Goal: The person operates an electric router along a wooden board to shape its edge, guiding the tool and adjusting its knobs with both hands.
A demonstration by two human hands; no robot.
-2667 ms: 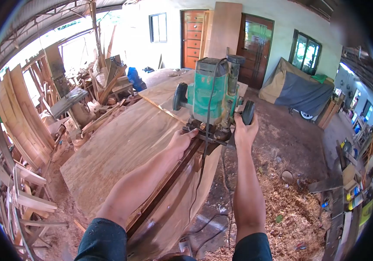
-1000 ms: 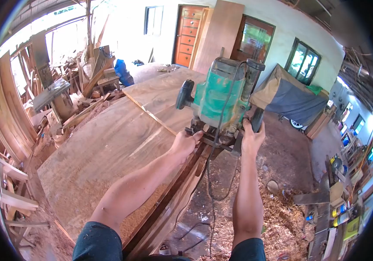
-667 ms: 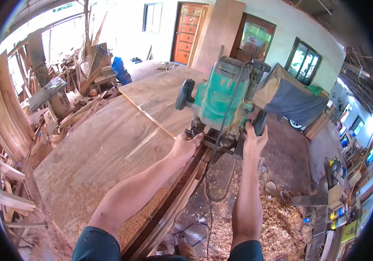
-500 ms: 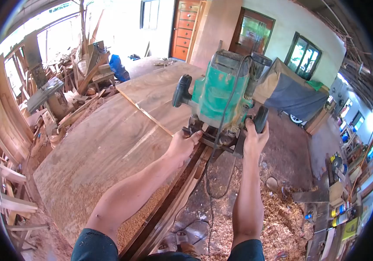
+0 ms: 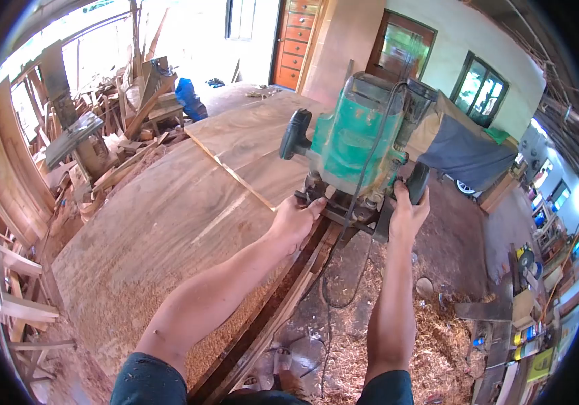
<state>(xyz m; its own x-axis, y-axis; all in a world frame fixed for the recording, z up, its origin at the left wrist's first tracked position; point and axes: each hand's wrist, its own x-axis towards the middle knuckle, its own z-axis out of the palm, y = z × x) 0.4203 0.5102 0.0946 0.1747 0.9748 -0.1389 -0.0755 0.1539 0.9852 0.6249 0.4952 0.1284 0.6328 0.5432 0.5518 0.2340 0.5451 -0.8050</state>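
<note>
A green plunge router [image 5: 358,138] stands on a long wooden piece [image 5: 262,334] beside the edge of a broad wooden board [image 5: 168,229]. My left hand [image 5: 297,219] is closed on the left side of the router's base, thumb on top. My right hand [image 5: 409,214] wraps around the lower part of the black right handle [image 5: 419,182]. Nobody holds the black left handle [image 5: 295,135]. A dark cord [image 5: 378,128] drapes down the front of the router and loops below it. The bit is hidden from view.
Wood shavings [image 5: 431,337] cover the floor at lower right. A thin wooden strip [image 5: 232,172] lies across the board. Scrap lumber [image 5: 110,145] is piled at left. A covered vehicle [image 5: 468,152] stands at the back right. Tools and cans [image 5: 525,334] line the right side.
The router, with both hands on it, has shifted slightly forward and to the right along the wooden piece. The whole view has also turned a little. Both grips look the same.
</note>
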